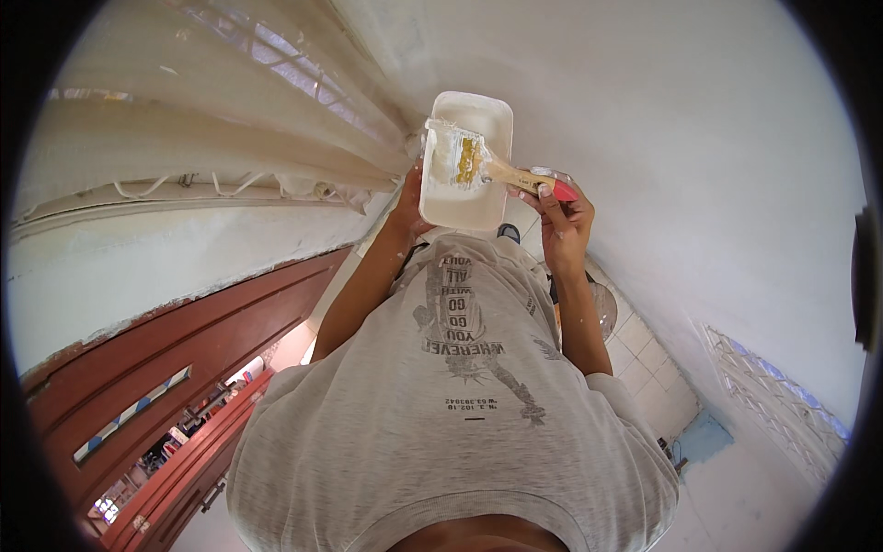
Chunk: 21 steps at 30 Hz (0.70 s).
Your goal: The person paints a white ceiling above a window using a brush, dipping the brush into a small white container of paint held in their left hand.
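My left hand [411, 198] grips a white rectangular tub [467, 217] by its left side, with its fingers partly hidden behind the wall. White paint coats the tub's inside. My right hand [561, 216] is closed round the wooden handle of a wide paintbrush [501, 171], whose handle end is red. The brush lies across the tub, bristles to the left and covered in white paint. Its bristle tip reaches the tub's left rim. Spots of white paint show on my fingers.
A pale curtain [212, 120] hangs at the left above a ledge. Below it is a reddish-brown wooden door [198, 340]. A white wall [699, 156] rises close on the right, with a patterned vent opening [773, 391] low in it. Light floor tiles [644, 359] lie below.
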Each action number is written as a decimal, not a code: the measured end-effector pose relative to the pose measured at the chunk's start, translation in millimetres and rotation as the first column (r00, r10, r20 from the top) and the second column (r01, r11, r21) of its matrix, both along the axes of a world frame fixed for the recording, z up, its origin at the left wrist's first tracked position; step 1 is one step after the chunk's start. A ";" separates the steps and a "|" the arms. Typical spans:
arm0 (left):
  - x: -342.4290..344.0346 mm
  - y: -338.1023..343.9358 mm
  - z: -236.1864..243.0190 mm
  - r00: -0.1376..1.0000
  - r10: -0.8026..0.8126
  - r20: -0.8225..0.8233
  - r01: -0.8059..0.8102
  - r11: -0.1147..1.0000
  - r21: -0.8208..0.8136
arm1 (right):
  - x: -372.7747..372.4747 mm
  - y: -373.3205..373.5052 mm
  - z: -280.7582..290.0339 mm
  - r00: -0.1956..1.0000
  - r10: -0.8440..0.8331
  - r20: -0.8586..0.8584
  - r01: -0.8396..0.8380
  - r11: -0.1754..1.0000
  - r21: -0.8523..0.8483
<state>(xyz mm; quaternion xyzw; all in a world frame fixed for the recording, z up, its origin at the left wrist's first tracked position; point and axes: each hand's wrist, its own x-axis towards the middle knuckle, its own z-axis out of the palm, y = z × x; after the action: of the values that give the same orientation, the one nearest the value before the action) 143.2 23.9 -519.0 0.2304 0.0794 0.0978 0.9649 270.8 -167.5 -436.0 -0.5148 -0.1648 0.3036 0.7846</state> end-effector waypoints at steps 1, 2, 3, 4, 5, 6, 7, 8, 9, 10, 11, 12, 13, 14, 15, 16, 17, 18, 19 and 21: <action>-1.7 1.5 -8.3 1.000 0.002 0.000 -0.002 1.000 0.001 | -0.3 0.3 -0.4 1.000 0.004 -0.011 -0.004 1.000 0.009; -3.6 2.6 -16.6 1.000 0.006 0.017 -0.005 0.997 -0.071 | -1.1 0.9 -0.6 1.000 0.006 -0.011 -0.006 1.000 0.009; -3.0 2.4 -15.9 0.999 0.008 0.033 -0.003 0.990 -0.144 | -1.3 0.9 -1.5 1.000 0.001 -0.030 0.000 1.000 0.026; -2.5 2.3 -15.1 0.999 0.007 0.033 -0.002 0.990 -0.144 | -1.5 0.7 -2.4 0.999 -0.004 -0.048 0.006 0.999 0.043; -1.9 2.5 -14.3 0.999 0.029 -0.037 -0.033 0.993 -0.116 | -1.5 0.1 -3.5 0.999 -0.006 -0.049 0.008 0.999 0.043; -1.4 2.2 -11.7 0.993 0.053 -0.107 -0.063 0.994 -0.085 | -1.5 -0.7 -4.4 0.997 -0.005 -0.080 0.009 0.999 0.046; -1.6 2.1 -12.2 0.993 0.052 -0.107 -0.061 0.994 -0.086 | -1.4 -1.7 -5.5 0.994 -0.004 -0.111 0.010 0.999 0.050; -2.0 2.3 -12.8 0.997 0.037 -0.065 -0.043 0.993 -0.106 | -1.2 -2.7 -7.5 0.994 -0.006 -0.112 0.012 0.999 0.049; -2.8 2.3 -14.1 0.999 0.024 -0.022 -0.026 0.992 -0.125 | -0.9 -3.6 -10.3 0.991 -0.008 -0.134 0.016 0.998 0.057; -2.9 2.8 -16.1 0.999 0.023 -0.023 -0.025 0.992 -0.126 | -0.6 -4.5 -12.6 0.988 -0.010 -0.156 0.020 0.998 0.064; -2.4 3.7 -18.2 1.000 0.020 -0.013 -0.022 0.992 -0.127 | 0.0 -5.5 -14.4 0.988 -0.011 -0.157 0.021 0.998 0.063; -1.5 3.7 -17.4 1.000 0.017 -0.004 -0.017 0.991 -0.129 | 0.7 -6.5 -16.1 0.982 -0.013 -0.189 0.024 0.998 0.056; -0.7 2.7 -16.6 1.000 0.014 -0.005 -0.015 0.991 -0.130 | 1.2 -7.5 -17.7 0.975 -0.015 -0.221 0.026 0.998 0.049; 0.5 1.4 -15.9 0.998 0.029 -0.051 -0.035 0.993 -0.112 | 1.6 -8.3 -19.5 0.975 -0.017 -0.222 0.028 0.998 0.048; 1.4 0.5 -14.8 0.994 0.044 -0.097 -0.053 0.994 -0.092 | 1.7 -9.2 -21.0 0.967 -0.024 -0.252 0.040 0.997 0.060; 2.3 0.7 -15.2 0.994 0.041 -0.098 -0.051 0.994 -0.093 | 1.9 -10.1 -22.9 0.959 -0.029 -0.283 0.052 0.996 0.071; 3.8 1.4 -15.4 0.995 0.030 -0.095 -0.039 0.994 -0.100 | 2.2 -11.2 -25.3 0.959 -0.032 -0.283 0.054 0.996 0.070; 4.9 1.8 -14.8 0.996 0.020 -0.092 -0.029 0.994 -0.106 | 2.6 -12.1 -28.0 0.948 -0.033 -0.315 0.061 0.995 0.081; 5.5 1.6 -14.2 0.995 0.019 -0.093 -0.029 0.994 -0.107 | 2.9 -12.9 -30.5 0.937 -0.032 -0.347 0.069 0.993 0.092; 6.6 1.2 -13.2 0.994 0.025 -0.105 -0.036 0.994 -0.106 | 2.9 -14.2 -34.6 0.928 -0.036 -0.371 0.076 0.993 0.094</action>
<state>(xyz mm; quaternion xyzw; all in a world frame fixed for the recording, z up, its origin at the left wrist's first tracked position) 149.7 25.1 -532.2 0.1814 0.1379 0.0961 0.9689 273.7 -181.7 -470.6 -0.4104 -0.0159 0.3631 0.8364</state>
